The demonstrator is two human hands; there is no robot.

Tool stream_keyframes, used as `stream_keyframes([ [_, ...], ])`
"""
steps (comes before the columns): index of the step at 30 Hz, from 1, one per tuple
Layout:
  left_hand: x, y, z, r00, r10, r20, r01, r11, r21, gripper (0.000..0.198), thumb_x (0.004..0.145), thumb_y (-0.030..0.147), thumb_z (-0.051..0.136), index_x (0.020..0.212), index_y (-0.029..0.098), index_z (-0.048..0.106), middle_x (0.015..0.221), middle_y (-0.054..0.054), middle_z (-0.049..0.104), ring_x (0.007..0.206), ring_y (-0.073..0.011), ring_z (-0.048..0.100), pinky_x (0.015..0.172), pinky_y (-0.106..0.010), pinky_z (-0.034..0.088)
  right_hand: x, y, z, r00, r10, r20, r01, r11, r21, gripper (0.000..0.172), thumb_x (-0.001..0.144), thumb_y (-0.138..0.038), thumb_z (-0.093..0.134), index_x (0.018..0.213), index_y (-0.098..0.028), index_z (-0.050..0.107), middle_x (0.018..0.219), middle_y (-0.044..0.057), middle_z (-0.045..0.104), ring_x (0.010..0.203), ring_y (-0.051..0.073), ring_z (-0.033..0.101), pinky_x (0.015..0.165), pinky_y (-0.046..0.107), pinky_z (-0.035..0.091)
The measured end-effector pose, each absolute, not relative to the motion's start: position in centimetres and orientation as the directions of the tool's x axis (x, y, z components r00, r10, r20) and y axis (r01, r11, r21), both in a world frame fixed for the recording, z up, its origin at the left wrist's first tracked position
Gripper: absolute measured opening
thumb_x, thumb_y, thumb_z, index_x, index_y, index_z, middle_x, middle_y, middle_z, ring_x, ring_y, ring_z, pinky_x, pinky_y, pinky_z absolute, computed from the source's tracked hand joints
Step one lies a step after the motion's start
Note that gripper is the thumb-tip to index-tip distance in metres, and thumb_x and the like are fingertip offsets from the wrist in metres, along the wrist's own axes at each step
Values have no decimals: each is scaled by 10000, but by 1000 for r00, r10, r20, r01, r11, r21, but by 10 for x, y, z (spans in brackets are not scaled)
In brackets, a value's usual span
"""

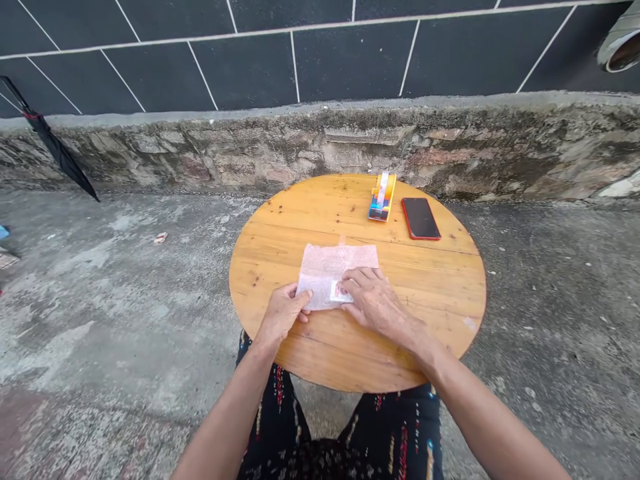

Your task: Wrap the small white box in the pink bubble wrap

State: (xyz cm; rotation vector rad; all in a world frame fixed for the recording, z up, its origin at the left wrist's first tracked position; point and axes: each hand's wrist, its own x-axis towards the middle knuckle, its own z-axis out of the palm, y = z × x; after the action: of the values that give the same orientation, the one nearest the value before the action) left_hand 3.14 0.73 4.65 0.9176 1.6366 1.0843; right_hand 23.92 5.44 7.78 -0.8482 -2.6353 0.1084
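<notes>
A pinkish, translucent sheet that looks like bubble wrap point(340, 259) lies on the round wooden table in front of me. My left hand point(285, 310) pinches its lower left corner between thumb and fingers. Over the sheet's lower right part rests my right hand point(373, 297), its fingers bent over a small white packet point(335, 291) with red print. Part of that packet is hidden beneath the fingers. A short strip of clear tape point(342, 240) seems to stick out from the sheet's far edge.
Toward the back of the round table point(270, 233) stands a yellow and blue tape dispenser point(383, 197). Right of it lies a phone point(421, 219) with a red edge. A stone ledge point(250, 157) runs behind the table, and a black umbrella point(60, 150) leans there at left.
</notes>
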Motion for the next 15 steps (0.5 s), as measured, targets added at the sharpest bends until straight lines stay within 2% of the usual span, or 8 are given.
stream_keyframes([
  [5,34,7,48,-243,917,-317,157,360,920,376,747,477,636,783,103,647,528,16,534,423,-76,485,355,-160,402,240,56,76,-767,559,315,529,829,-182,198,840,-231,646,1019,-148,630,1097,112,627,1019,267,522,906,425,396],
  [8,36,8,44,-257,922,-291,227,350,909,307,746,425,639,778,120,630,532,24,533,421,-81,488,337,-161,391,240,56,72,-753,567,334,531,823,-200,192,852,-220,627,1031,-150,624,1111,120,620,1020,268,521,897,420,406],
  [12,40,8,43,-244,950,-194,292,263,920,244,784,365,581,826,132,644,610,-2,605,516,-112,579,390,-174,451,239,54,71,-747,569,344,525,822,-220,207,828,-187,649,1030,-155,620,1108,128,620,1034,270,524,889,416,416],
  [15,41,4,48,-245,950,-192,288,260,922,225,788,332,562,837,130,647,640,-12,634,533,-117,599,414,-181,470,236,51,76,-764,559,321,518,829,-210,197,813,-186,668,1003,-160,624,1076,122,624,1015,268,531,884,414,416],
])
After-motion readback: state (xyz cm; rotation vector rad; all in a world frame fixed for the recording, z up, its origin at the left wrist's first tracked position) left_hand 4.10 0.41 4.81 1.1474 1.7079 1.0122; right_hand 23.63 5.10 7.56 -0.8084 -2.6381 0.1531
